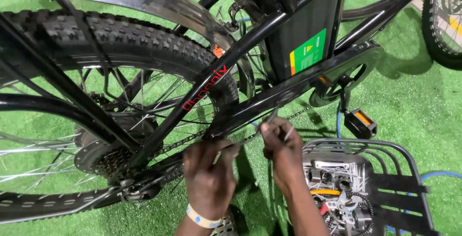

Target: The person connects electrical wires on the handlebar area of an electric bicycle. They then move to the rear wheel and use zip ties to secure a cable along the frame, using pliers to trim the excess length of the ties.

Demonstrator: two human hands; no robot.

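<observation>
A black bicycle lies across the view on green turf, with its knobby rear wheel (144, 43) at left and its chain (185, 142) running under the chainstay (269, 101). My left hand (209, 178), with a pale wristband, pinches the chain just below the chainstay. My right hand (284, 152) is beside it, closed on a thin metal tool (269, 120) whose tip points up at the chain. The rear sprockets (108, 161) sit to the left of both hands.
A black wire basket (385, 168) at lower right holds sockets, tools and a spare chain. A pedal (360, 122) and crank hang above it. The black battery pack (303, 29) stands on the frame. Another wheel (445, 19) is at top right. A blue hose (435, 174) lies on the turf.
</observation>
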